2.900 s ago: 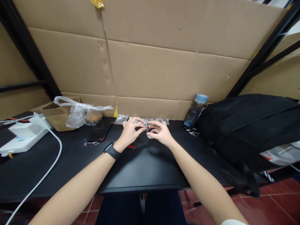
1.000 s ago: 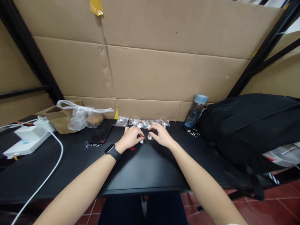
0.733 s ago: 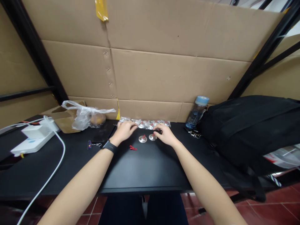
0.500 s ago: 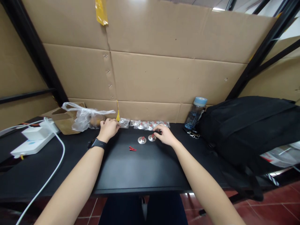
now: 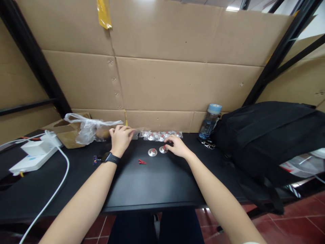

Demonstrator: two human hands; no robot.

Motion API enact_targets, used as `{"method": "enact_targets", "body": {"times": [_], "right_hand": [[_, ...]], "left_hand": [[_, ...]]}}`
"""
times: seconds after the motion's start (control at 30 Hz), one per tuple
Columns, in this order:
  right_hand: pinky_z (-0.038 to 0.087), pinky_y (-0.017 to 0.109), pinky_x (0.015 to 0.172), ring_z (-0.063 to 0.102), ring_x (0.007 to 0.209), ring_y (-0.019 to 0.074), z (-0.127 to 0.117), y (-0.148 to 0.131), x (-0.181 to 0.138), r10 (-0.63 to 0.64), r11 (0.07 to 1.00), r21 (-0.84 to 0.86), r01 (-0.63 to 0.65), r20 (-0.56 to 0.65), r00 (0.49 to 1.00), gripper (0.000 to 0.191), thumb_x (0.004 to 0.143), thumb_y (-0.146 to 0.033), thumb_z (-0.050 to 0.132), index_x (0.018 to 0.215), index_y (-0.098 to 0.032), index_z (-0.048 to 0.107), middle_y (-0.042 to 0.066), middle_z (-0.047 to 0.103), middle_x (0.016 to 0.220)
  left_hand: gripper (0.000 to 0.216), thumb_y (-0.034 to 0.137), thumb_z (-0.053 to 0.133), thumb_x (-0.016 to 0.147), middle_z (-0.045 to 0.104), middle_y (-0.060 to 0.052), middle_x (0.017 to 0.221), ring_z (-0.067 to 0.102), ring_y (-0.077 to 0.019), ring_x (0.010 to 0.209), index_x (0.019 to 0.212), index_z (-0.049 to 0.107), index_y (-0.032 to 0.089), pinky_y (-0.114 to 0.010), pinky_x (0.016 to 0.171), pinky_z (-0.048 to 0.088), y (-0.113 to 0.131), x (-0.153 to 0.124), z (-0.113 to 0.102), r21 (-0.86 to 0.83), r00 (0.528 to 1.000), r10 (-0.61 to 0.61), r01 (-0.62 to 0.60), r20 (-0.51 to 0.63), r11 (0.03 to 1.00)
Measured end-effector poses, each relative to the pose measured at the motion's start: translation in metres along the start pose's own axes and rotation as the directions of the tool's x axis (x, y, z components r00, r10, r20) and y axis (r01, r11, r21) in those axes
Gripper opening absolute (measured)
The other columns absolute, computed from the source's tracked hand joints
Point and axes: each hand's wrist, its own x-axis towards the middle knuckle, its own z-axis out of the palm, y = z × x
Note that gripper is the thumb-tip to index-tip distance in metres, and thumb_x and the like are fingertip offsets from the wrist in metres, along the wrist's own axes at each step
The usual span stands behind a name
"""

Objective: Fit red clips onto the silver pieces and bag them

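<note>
My left hand (image 5: 122, 138), with a dark watch on its wrist, is closed on a thin clear plastic bag (image 5: 138, 130), blurred by motion, raised a little above the table. My right hand (image 5: 177, 145) curls over a small silver finger cymbal (image 5: 162, 149), thumb and finger at its red centre. A second finger cymbal (image 5: 152, 152) with a red centre lies flat just to the left. Nearer to me rests a short red cord (image 5: 142, 162). Several more cymbals in clear packets (image 5: 161, 136) form a row along the cardboard wall.
On the left stand a white power strip (image 5: 33, 156) with cables, an open cardboard box (image 5: 69, 134) and a tied plastic bag (image 5: 87, 128). To the right are a blue-lidded bottle (image 5: 209, 122), keys (image 5: 208, 145) and a black backpack (image 5: 269, 142). A cardboard wall (image 5: 157, 84) closes the back.
My left hand has moved right and lifted the clear plastic bag off the table. A small colourful item now shows beside the watch. My right hand stays at the right cymbal.
</note>
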Motion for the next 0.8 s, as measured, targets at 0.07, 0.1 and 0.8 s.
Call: {"method": "enact_targets", "body": {"times": [0.07, 0.1, 0.8], "right_hand": [[0.048, 0.033, 0.087, 0.059, 0.091, 0.018, 0.0, 0.002, -0.001, -0.008, 1.0, -0.026, 0.008, 0.018, 1.0, 0.022, 0.081, -0.018, 0.072, 0.102, -0.018, 0.071, 0.007, 0.064, 0.104], [0.048, 0.034, 0.088, 0.06, 0.092, 0.0184, 0.001, 0.004, -0.002, -0.013, 0.999, -0.037, 0.014, 0.034, 0.999, 0.024, 0.081, -0.018, 0.072, 0.105, -0.018, 0.071, 0.008, 0.064, 0.106], [0.045, 0.031, 0.077, 0.068, 0.084, 0.0247, 0.008, -0.02, 0.0, 0.067, 0.913, -0.408, 0.015, 0.185, 0.98, 0.012, 0.088, -0.02, 0.064, 0.088, -0.023, 0.076, 0.009, 0.075, 0.092]], "left_hand": [[0.027, 0.038, 0.051, 0.1, 0.072, -0.005, 0.105, 0.05, -0.028, 0.106, 0.098, 0.076, 0.03, -0.05, 0.094, 0.022, 0.02, -0.002, 0.002, -0.006, 0.996, 0.074, -0.074, 0.042, 0.997], [0.026, 0.037, 0.051, 0.099, 0.072, -0.006, 0.105, 0.051, -0.0276, 0.106, 0.098, 0.076, 0.03, -0.049, 0.093, 0.024, 0.029, -0.003, 0.003, -0.01, 0.991, 0.112, -0.112, 0.078, 0.994], [0.02, 0.029, 0.055, 0.093, 0.072, -0.005, 0.086, 0.061, -0.0237, 0.093, 0.086, 0.074, 0.027, -0.037, 0.089, 0.032, 0.082, -0.018, 0.006, -0.296, 0.734, 0.466, -0.362, 0.494, 0.884]]}}
